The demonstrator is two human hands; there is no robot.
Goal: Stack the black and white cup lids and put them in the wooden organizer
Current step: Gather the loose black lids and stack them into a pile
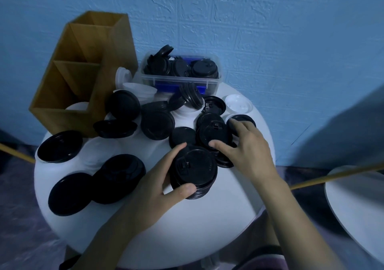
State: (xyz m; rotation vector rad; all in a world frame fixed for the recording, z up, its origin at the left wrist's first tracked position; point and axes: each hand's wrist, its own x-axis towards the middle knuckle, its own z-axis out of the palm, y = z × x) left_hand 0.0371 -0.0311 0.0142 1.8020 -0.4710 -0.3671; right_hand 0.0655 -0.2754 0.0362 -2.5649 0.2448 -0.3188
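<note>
My left hand [164,178] grips a stack of black cup lids [194,171] near the middle of the round white table [187,232], thumb in front and fingers behind it. My right hand [247,151] lies over a cluster of loose black lids [214,132] just right of the stack, its thumb and fingers curled round one of them. Several more black lids [116,175] lie scattered over the table, with white lids [238,103] at the back. The wooden organizer [83,72] stands at the back left, with a white lid in its front compartment.
A clear plastic box [180,72] holding several black lids sits at the back of the table against the blue wall. Another white round surface [357,199] is at the right edge. Thin yellow rods cross at the left and right sides.
</note>
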